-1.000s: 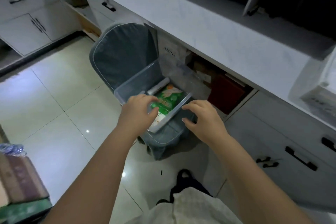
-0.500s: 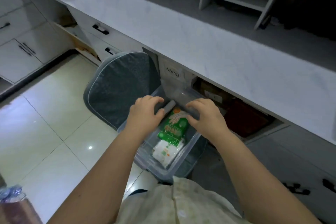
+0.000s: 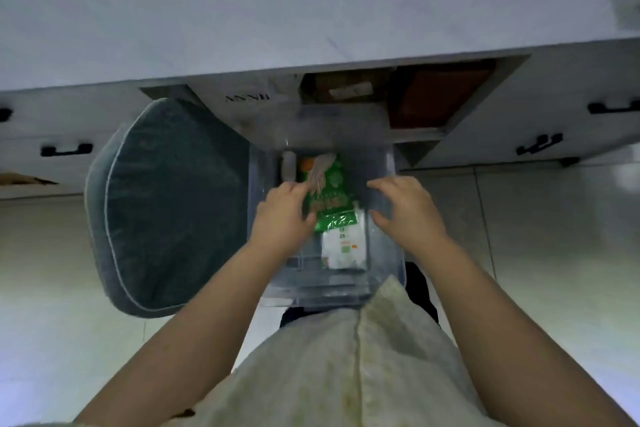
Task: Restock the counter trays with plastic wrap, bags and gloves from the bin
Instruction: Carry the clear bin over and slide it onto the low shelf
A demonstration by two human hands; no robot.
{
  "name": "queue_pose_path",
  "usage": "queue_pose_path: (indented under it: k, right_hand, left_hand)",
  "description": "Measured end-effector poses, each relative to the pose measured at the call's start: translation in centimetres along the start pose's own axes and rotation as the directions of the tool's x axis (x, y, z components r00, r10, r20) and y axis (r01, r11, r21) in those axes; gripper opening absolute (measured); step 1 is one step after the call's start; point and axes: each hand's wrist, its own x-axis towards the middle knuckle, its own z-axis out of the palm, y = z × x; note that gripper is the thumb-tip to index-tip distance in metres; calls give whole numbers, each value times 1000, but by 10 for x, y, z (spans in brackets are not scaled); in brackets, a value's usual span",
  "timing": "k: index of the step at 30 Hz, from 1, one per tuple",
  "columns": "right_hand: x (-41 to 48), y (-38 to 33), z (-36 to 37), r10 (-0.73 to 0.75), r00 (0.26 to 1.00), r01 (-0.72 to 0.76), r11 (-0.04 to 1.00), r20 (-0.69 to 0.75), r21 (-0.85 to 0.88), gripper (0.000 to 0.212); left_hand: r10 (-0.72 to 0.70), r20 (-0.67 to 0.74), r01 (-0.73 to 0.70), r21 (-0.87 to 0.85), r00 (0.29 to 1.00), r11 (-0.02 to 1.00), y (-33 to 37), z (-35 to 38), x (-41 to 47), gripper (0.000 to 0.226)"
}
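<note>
I hold a clear plastic bin [image 3: 311, 291] close to my body, below the counter edge. My left hand [image 3: 280, 218] grips its left wall and my right hand [image 3: 407, 211] grips its right wall. Inside lies a green packet of gloves [image 3: 329, 198] along the middle. A white packet [image 3: 344, 246] sits at the near end, partly under the green one. A pale roll of plastic wrap [image 3: 288, 163] lies at the far left corner, partly hidden by my left hand.
A grey cushioned chair [image 3: 173, 201] stands just left of the bin. The white marble countertop [image 3: 311, 10] runs across the top. Under it an open shelf holds a brown box [image 3: 346, 88] and a red-brown box [image 3: 440, 94]. Drawers with black handles [image 3: 65, 150] flank it.
The bin has come off the chair and toward my body, held by both hands. My view has swung to look straight down into it.
</note>
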Motion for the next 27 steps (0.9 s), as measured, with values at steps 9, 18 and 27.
queue_pose_path:
  k: [9, 18, 27]
  right_hand:
    - [-69, 37, 89, 536, 806, -567, 820, 250, 71, 99]
    - [-65, 80, 142, 786, 558, -722, 300, 268, 624, 68]
    - [-99, 69, 99, 732, 620, -586, 193, 282, 787, 78]
  left_hand:
    - [-223, 81, 237, -281, 971, 930, -96, 59, -1, 77]
    - [-517, 217, 506, -688, 828, 520, -165, 106, 11, 71]
    - [-272, 403, 480, -804, 874, 350, -133, 71, -1, 71]
